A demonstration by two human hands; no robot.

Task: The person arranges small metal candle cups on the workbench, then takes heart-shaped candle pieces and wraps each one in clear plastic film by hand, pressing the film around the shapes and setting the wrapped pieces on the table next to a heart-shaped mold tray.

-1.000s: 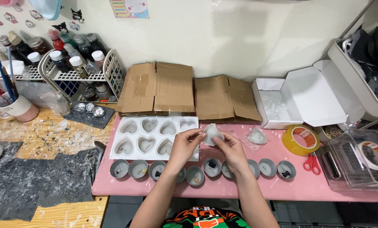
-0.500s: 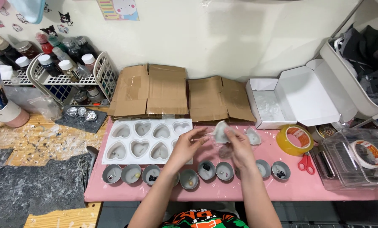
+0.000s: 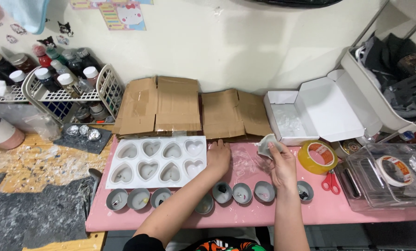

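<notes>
My right hand (image 3: 282,165) holds a small pale heart-shaped cast piece (image 3: 265,145) near the open white box (image 3: 310,114). My left hand (image 3: 218,157) rests flat on the pink table surface (image 3: 356,214), right beside the white heart mould tray (image 3: 157,160). A crumpled clear plastic sheet (image 3: 246,162) lies between my hands. A row of several small grey round cups (image 3: 242,193) runs along the front of the table under my forearms.
Flattened cardboard (image 3: 189,109) lies behind the tray. A yellow tape roll (image 3: 316,157), red scissors (image 3: 330,180) and a clear bin (image 3: 389,176) with tape sit right. A wire basket of paint bottles (image 3: 64,83) stands left.
My hands have separated: the right has carried the pale piece right toward the white box, and the left has dropped flat onto the table beside the mould tray.
</notes>
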